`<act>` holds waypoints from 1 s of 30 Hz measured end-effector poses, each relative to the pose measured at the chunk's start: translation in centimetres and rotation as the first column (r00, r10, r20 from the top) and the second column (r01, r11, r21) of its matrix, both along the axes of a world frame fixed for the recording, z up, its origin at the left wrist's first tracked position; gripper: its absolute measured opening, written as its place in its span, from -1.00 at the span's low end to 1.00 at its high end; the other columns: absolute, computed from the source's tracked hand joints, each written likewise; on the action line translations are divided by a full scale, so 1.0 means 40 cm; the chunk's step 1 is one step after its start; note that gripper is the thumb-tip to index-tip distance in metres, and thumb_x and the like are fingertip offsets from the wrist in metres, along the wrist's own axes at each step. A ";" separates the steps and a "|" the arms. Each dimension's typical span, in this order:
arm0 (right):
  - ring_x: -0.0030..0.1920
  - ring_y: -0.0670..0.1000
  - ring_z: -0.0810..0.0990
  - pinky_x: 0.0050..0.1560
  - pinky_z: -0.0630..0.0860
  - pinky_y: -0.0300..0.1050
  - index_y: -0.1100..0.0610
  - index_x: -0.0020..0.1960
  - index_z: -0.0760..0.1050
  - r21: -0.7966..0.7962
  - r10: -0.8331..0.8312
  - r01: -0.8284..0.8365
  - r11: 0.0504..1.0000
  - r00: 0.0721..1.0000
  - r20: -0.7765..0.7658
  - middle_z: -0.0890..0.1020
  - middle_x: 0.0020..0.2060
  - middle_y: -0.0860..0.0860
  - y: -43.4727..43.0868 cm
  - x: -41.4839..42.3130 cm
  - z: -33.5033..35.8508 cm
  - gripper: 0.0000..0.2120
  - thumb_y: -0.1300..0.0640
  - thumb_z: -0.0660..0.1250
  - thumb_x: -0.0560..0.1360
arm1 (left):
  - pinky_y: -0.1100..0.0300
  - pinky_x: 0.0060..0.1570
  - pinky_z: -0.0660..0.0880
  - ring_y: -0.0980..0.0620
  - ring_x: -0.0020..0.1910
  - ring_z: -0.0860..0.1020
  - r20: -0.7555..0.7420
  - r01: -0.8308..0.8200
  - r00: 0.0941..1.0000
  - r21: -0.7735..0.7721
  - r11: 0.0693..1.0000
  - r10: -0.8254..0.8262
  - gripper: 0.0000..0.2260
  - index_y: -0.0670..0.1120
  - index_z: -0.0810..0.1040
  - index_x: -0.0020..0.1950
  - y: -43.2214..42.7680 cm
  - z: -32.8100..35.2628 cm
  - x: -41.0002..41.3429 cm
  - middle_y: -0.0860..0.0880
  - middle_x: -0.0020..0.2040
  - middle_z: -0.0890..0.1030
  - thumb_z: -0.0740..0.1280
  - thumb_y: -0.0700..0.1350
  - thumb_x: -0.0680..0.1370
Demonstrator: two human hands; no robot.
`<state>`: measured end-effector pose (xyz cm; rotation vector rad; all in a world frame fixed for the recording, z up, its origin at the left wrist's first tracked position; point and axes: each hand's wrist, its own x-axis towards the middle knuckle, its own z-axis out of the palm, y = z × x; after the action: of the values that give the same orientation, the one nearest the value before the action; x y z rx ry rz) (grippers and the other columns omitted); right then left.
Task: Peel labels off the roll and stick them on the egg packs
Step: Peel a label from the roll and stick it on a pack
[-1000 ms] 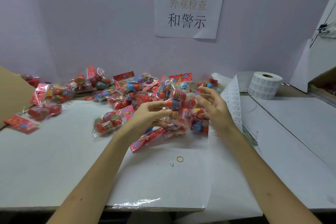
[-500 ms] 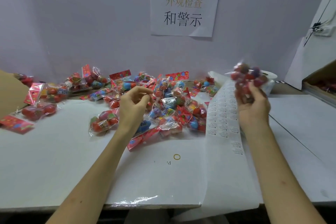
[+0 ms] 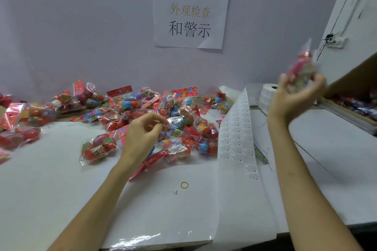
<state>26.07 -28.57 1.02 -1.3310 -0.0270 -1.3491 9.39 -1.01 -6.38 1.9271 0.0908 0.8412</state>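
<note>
Our right hand (image 3: 295,98) grips one pack (image 3: 302,67), lifted at the right. Our left hand (image 3: 142,134) curls over the pile (image 3: 183,128); whether it pinches anything we cannot tell. Packs seem light, slippery and soft, so we judge that a hold around the bulging middle is surest.

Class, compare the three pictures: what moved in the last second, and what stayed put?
The right hand lifted one egg pack from the pile, where both hands had held it, and carried it up and right, toward the cardboard box. The left hand let go and stays curled over the pile. The label strip and roll are unmoved.
</note>
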 end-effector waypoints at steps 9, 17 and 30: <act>-0.14 0.19 0.57 -0.19 0.46 -0.11 0.27 -0.01 0.63 -0.312 0.060 -0.604 0.734 0.515 -0.855 0.61 -0.28 0.14 -0.013 0.106 0.052 -0.80 0.12 0.36 0.53 | 0.06 -0.16 0.67 -0.01 -0.15 0.69 -0.062 0.091 0.994 0.061 0.994 -0.087 -0.80 -0.04 0.70 -0.05 -0.008 -0.019 0.003 0.06 -0.13 0.72 0.36 -0.30 0.60; -0.25 -0.06 0.69 -0.20 0.60 -0.19 0.05 0.03 0.64 -0.339 0.241 -0.711 0.616 0.580 -0.778 0.71 -0.10 0.01 0.094 0.009 -0.026 -0.85 0.23 0.33 0.61 | 0.16 -0.20 0.61 0.10 -0.18 0.64 -0.069 0.095 0.994 0.184 0.978 -0.084 -0.84 0.00 0.70 -0.05 -0.020 -0.026 0.004 0.17 -0.13 0.70 0.39 -0.24 0.59; 0.19 0.05 0.58 0.28 0.51 0.13 -0.03 0.40 0.46 -0.550 -0.018 -0.782 0.294 0.571 -0.821 0.59 0.25 -0.01 0.212 -0.101 -0.179 -0.46 -0.23 0.41 0.50 | 0.07 0.04 0.53 0.15 0.04 0.53 -0.264 0.196 0.961 0.434 0.879 -0.084 -0.81 0.09 0.66 0.13 -0.022 -0.051 0.008 0.16 0.06 0.61 0.38 0.12 0.58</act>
<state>22.03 -20.11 -6.14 -2.5019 -0.6664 -0.0872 9.73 -1.88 -8.42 2.4438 -0.1165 0.5584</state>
